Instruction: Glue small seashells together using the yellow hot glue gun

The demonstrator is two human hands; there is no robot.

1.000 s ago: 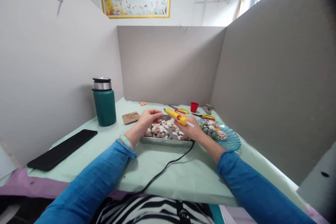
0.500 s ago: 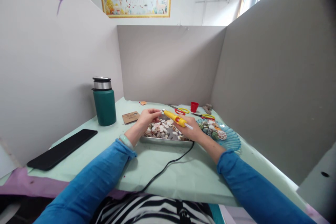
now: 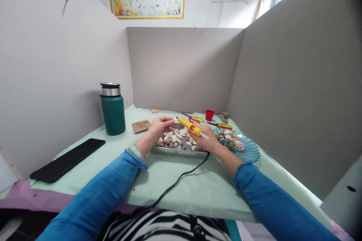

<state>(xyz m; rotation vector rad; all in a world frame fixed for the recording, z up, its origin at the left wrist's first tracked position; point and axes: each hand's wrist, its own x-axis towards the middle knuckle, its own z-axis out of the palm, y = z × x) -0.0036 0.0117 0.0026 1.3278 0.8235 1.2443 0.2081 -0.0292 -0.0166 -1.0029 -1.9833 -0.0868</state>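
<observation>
In my right hand [image 3: 206, 140] is a yellow hot glue gun [image 3: 189, 125], its nozzle pointing left and a clear glue stick [image 3: 204, 135] poking from its back end. My left hand [image 3: 160, 128] is closed in a pinch close to the nozzle. Whatever lies between those fingertips is too small to name. Beneath both hands stands a metal tray [image 3: 178, 151] holding many seashells [image 3: 173, 141]. The gun's black cord [image 3: 181, 176] trails over the table to the front edge.
A blue glass plate [image 3: 251, 150] with shells sits at right. Behind are two pairs of scissors [image 3: 197, 119] [image 3: 222, 125] and a red cup [image 3: 209, 115]. Leftward stand a green bottle [image 3: 113, 115], a brown card [image 3: 140, 126] and a black flat object [image 3: 68, 160]. Grey partitions [image 3: 183, 67] enclose the table.
The glue gun's nozzle has shifted very slightly right, away from my left fingertips. Otherwise both hands keep nearly the same place.
</observation>
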